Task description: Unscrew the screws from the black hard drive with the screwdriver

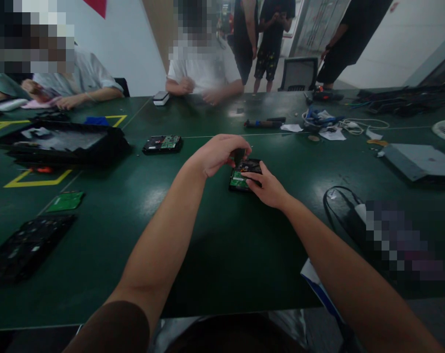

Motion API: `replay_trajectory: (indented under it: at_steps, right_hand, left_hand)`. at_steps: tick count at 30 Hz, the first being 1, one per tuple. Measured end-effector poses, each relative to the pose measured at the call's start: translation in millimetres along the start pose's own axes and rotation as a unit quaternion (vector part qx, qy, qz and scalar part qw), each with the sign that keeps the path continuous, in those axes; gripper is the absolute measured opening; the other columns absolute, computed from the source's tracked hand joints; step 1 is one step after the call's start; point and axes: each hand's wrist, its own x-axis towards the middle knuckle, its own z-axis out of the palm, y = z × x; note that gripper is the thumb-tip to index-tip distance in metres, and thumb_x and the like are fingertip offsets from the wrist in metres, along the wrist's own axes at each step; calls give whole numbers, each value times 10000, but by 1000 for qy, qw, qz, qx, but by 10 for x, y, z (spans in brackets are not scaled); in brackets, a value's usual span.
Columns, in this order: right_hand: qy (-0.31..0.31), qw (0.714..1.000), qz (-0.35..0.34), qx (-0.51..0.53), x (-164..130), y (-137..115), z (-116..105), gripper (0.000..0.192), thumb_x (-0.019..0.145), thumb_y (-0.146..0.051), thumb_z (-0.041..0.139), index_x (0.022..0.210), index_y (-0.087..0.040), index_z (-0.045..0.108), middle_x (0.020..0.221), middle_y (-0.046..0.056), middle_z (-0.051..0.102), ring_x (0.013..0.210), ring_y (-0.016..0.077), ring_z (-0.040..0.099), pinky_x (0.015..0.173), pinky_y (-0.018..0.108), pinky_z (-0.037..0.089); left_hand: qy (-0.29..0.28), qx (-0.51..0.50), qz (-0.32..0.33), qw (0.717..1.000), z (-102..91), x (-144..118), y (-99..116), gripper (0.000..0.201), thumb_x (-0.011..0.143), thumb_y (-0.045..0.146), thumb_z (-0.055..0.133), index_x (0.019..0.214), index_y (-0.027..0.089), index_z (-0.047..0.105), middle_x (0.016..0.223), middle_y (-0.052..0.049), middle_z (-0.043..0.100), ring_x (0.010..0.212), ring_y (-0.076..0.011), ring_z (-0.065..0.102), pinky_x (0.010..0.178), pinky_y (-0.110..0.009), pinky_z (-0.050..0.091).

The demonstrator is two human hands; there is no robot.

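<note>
Two hands on one hard drive [244, 175], mid-bench [215, 255]: left hand [217, 154] clenched around a dark tool handle [239, 156] over it, right hand [268, 189] pinning its edge. Green board still mounted, so dismantling looks barely begun.

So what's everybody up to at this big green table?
A person is working on a small black hard drive with a green circuit board lying on the dark green table. Their left hand grips a dark tool handle over it, while the right hand steadies the drive. A second similar drive lies further off. Other people sit across the table.
</note>
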Motion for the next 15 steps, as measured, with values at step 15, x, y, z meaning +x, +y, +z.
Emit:
replay_trajectory:
  at_steps: [15]
  right_hand:
    - [-2,1000,6,-5,-1,1,1,412,984,-414,522,1366,-325,647,1669,68,226,1474,386,342,1174,556,323]
  left_hand:
    - [44,-33,-34,998,-48,79,-48,209,837,341,557,784,161,647,845,-118,719,771,-189,667,582,-278,472]
